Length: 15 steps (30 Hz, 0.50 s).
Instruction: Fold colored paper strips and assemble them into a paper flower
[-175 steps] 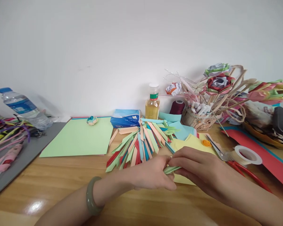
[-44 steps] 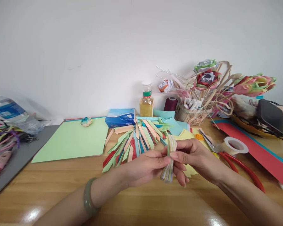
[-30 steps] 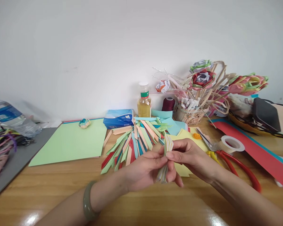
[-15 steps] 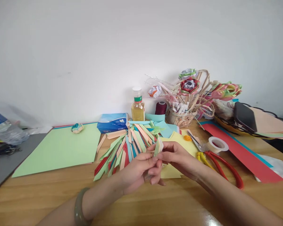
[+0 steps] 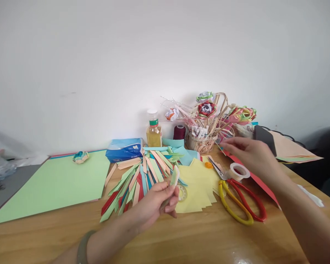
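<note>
My left hand is closed around a folded pale green and white paper piece, whose end sticks up above the thumb. It is held over the edge of a stack of yellow paper. Farther right, my right hand reaches over the red paper, with thumb and fingers pinched at the lower end of a thin stick. The stick leans by a woven basket of paper flowers. Below that hand lie scissors with yellow and red handles and a roll of tape.
Many coloured paper strips fan out left of centre. Behind them stand a blue tissue pack, a bottle of yellow liquid and a dark red thread spool. Light green sheets bear a small folded paper flower.
My right hand has left the folded paper and moved right and up to the thin stick. My left hand still holds the paper. The view has shifted a little.
</note>
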Available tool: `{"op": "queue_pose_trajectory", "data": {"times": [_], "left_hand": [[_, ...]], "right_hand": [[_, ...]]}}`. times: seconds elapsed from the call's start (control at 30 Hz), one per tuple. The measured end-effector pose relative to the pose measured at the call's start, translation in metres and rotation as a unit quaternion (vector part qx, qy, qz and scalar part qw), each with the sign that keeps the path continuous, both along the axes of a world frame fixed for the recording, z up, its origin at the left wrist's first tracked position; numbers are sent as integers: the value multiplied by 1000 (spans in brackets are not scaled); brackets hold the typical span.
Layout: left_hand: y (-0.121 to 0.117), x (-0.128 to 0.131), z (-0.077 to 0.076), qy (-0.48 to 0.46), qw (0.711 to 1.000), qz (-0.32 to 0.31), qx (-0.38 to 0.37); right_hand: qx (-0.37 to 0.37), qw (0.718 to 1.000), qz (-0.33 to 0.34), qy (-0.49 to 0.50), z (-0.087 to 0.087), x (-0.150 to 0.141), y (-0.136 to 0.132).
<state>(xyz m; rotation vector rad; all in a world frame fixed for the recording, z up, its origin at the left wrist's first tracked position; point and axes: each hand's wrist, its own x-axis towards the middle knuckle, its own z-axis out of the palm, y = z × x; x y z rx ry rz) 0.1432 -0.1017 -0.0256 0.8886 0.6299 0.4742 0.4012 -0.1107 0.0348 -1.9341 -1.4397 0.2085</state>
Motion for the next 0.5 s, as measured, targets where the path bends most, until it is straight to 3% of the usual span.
{"op": "queue_pose_trajectory", "data": {"times": [0.07, 0.17, 0.5], "left_hand": [[0, 1, 1, 2, 1000, 6, 2], [0, 1, 2, 3, 1000, 14, 4], [5, 0, -2, 1, 999, 44, -16]], "right_hand": [[-61, 991, 16, -119, -8, 8, 0], [-110, 973, 9, -201, -18, 14, 3], [-144, 951, -57, -267, -2, 73, 8]]}}
